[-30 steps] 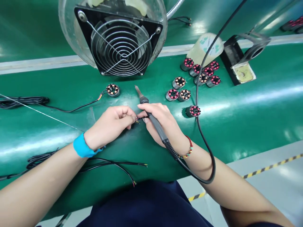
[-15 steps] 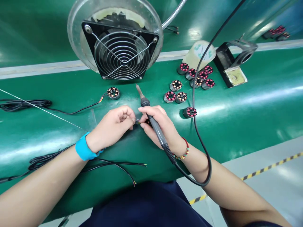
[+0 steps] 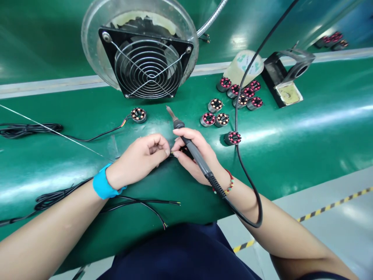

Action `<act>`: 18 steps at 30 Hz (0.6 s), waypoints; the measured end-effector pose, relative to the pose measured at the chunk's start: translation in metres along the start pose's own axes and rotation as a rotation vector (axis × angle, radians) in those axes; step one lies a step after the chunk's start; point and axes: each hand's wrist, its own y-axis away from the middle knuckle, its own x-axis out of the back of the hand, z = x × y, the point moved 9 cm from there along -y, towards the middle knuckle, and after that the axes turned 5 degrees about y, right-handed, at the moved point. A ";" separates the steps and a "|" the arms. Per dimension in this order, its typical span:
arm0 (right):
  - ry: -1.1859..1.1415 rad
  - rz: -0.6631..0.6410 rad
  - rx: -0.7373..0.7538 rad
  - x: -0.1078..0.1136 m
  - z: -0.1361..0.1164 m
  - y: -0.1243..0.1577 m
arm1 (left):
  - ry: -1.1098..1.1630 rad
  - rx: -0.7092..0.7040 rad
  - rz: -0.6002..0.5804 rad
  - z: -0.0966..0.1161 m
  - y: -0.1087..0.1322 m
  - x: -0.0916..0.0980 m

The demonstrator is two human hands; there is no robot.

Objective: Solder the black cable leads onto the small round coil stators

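A grey soldering iron rests in my right hand, its tip pointing up and away toward the fan. The thumb and fingertips of that hand also pinch near thin wire ends, and a dark part, mostly hidden, shows under the iron. My left hand, closed with thumb against forefinger, meets the right fingertips at the short thin wires. A blue wrist strap circles the left wrist. Beyond my left hand a motor stator with copper windings lies joined to a black cable.
A fan with a wire guard stands at the back. Several stators sit to the right beside a pale container and a black iron stand. Black cables lie near the front edge; the iron's cord loops over my right forearm.
My fingertips have drawn closer together around the thin wires. The soldering iron's handle end has swung slightly to the right.
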 end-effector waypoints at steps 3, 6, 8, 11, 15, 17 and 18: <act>0.030 0.019 0.025 0.001 -0.004 0.000 | -0.012 -0.018 -0.006 0.000 0.000 0.000; 0.047 0.021 0.013 0.001 -0.004 -0.001 | -0.048 -0.009 -0.012 -0.003 0.001 0.000; 0.043 0.006 0.001 0.001 -0.003 -0.001 | -0.079 -0.001 0.004 -0.004 0.001 0.001; 0.044 -0.024 -0.006 0.007 0.001 -0.001 | -0.135 -0.017 0.047 -0.001 0.000 0.004; 0.110 -0.177 -0.007 0.009 0.008 0.002 | -0.223 -0.053 0.109 0.003 -0.001 0.008; 0.163 -0.242 0.006 0.007 0.010 0.004 | -0.250 -0.062 0.128 0.004 -0.002 0.009; 0.193 -0.246 0.017 0.006 0.010 0.004 | -0.256 -0.064 0.132 0.004 -0.002 0.009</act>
